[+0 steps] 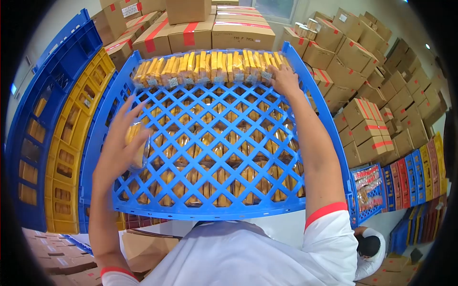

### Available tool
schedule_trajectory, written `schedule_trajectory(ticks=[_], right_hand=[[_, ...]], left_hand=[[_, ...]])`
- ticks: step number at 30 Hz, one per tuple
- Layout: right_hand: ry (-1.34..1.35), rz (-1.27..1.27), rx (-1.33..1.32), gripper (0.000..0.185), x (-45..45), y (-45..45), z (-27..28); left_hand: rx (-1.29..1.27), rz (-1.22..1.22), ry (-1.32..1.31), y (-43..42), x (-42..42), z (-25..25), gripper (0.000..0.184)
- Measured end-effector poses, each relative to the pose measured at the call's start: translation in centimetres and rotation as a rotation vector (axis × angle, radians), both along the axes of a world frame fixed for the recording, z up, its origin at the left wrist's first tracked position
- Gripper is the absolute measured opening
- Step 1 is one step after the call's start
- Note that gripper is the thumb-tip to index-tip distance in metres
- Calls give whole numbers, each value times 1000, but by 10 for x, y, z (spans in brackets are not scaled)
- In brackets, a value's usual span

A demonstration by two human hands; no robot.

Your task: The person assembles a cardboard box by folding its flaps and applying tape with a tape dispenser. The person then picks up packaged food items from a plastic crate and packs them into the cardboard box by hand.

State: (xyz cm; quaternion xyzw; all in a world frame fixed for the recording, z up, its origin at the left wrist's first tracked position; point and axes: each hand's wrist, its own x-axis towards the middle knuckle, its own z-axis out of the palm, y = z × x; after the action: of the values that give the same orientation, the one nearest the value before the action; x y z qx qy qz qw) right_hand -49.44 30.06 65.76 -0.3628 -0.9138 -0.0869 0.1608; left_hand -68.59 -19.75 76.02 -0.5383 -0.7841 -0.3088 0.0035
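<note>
A blue lattice crate lid or tray [210, 213] lies in front of me. Along its far edge runs a row of clear packets of yellow stick-shaped food [210, 66], standing side by side with small pale labels. My right hand [285, 80] is closed around the packet at the row's right end; its fingertips are partly hidden. At the left side, my left hand [117, 143] is blurred, with fingers spread, next to a single clear packet [138, 155]. That packet lies partly behind the thumb. More packets show beneath the lattice.
Stacked blue [28, 143] and yellow crates [64, 152] stand close on the left. Cardboard boxes with red tape [243, 35] are piled behind and to the right. A co-worker [369, 252] is at lower right, near coloured crates [405, 174].
</note>
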Motion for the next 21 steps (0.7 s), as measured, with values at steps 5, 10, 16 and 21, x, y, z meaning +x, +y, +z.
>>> schedule_trajectory(ticks=[5,10,16,21], right_hand=[[72,13,2,38,9,-3,3],[132,116,-46,30,27,-7,2],[224,111,-143,20,42,-21,12],[215,92,-208,16,51,-34,18]], left_hand=[[-44,-311,190,165,9,-18,60],[-14,-289,192,328,27,-73,51],[50,-272,209,377,60,-109,48],[59,-335,279,370,61,-99,51]])
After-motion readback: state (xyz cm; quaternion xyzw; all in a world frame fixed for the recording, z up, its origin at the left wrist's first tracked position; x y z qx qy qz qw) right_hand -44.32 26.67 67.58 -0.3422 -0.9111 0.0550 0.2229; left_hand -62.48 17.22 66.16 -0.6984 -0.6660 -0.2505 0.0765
